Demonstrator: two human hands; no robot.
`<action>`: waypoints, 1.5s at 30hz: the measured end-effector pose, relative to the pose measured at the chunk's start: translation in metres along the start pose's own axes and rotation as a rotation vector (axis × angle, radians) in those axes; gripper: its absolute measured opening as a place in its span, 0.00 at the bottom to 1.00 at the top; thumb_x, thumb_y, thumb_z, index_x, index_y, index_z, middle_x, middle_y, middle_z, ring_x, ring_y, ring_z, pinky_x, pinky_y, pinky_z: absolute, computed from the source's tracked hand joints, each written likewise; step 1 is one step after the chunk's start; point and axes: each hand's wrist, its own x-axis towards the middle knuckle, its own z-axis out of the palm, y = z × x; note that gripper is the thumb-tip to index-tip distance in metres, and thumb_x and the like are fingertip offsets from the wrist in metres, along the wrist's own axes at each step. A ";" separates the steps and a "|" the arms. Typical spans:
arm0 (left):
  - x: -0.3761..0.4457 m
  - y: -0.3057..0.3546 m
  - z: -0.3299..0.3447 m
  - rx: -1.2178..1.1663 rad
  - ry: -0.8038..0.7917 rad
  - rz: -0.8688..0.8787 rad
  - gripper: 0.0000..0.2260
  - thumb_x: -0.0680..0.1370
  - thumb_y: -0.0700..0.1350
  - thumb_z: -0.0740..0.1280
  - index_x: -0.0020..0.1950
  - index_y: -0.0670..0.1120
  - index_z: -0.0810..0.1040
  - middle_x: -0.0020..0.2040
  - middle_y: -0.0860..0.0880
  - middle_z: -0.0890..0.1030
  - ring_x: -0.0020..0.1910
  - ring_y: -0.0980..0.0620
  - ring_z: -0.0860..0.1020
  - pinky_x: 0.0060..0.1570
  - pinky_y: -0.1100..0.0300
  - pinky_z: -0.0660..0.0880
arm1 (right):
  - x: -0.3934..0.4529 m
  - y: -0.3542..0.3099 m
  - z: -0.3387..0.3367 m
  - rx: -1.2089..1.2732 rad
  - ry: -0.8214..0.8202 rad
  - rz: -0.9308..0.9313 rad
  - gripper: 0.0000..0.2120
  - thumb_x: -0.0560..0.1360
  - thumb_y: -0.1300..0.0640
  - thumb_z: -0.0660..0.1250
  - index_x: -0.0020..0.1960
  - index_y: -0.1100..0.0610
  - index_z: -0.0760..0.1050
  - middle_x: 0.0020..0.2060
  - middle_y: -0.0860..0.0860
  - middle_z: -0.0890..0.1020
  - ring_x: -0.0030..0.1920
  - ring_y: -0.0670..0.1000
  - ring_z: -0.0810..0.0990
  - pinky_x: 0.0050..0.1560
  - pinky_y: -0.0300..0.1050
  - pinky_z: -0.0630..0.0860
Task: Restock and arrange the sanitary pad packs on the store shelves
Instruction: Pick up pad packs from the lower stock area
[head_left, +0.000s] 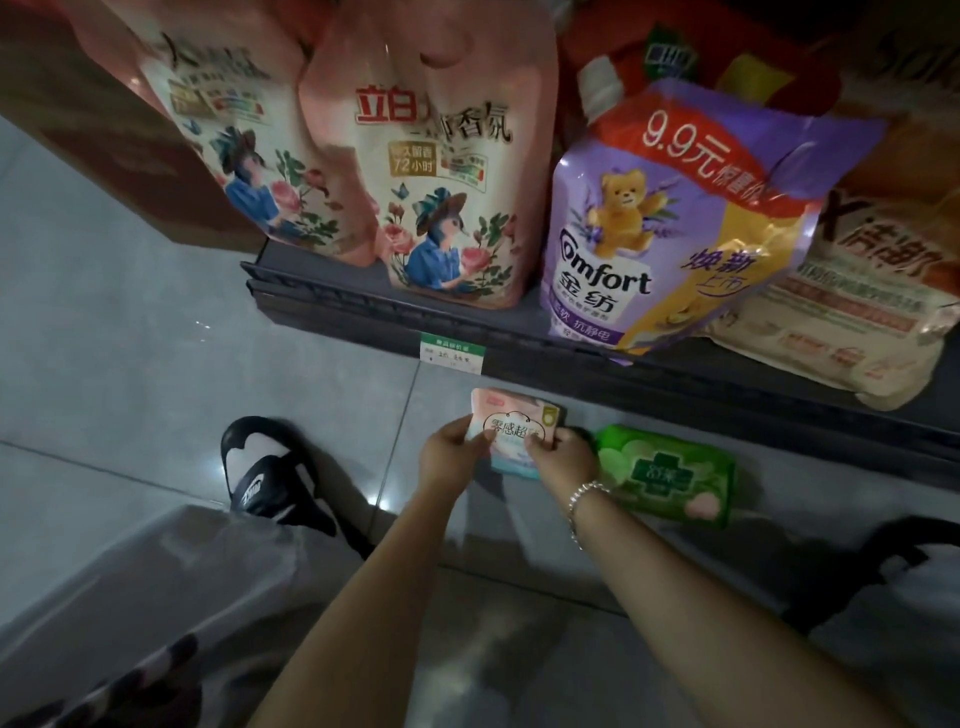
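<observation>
Holding the pink pad pack (511, 431) low by the floor, left hand (451, 457) and right hand (563, 460) pinching its sides, keep it level while sliding it beside the green pad pack (667, 475)

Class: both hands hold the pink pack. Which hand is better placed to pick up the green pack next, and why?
Right. The right hand lies beside the green pack; the left hand is across the pink pack.
</observation>
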 end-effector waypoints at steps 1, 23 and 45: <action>0.000 0.000 0.001 0.000 -0.008 0.000 0.13 0.77 0.44 0.69 0.61 0.45 0.80 0.55 0.45 0.83 0.53 0.45 0.81 0.56 0.48 0.78 | -0.001 -0.001 0.000 0.004 0.008 0.000 0.15 0.75 0.53 0.68 0.55 0.63 0.78 0.52 0.59 0.83 0.53 0.59 0.81 0.49 0.44 0.74; -0.169 0.128 -0.035 0.026 0.162 0.461 0.10 0.81 0.46 0.63 0.57 0.42 0.77 0.46 0.52 0.80 0.46 0.56 0.78 0.42 0.72 0.70 | -0.159 -0.063 -0.124 0.348 0.209 -0.472 0.11 0.76 0.54 0.69 0.56 0.57 0.77 0.48 0.51 0.82 0.48 0.49 0.80 0.48 0.39 0.71; -0.342 0.386 -0.008 0.021 0.227 1.056 0.20 0.81 0.49 0.63 0.72 0.46 0.68 0.70 0.50 0.69 0.67 0.53 0.68 0.62 0.63 0.63 | -0.293 -0.167 -0.386 0.324 0.597 -1.026 0.23 0.77 0.51 0.67 0.69 0.54 0.69 0.65 0.50 0.73 0.59 0.46 0.74 0.57 0.35 0.72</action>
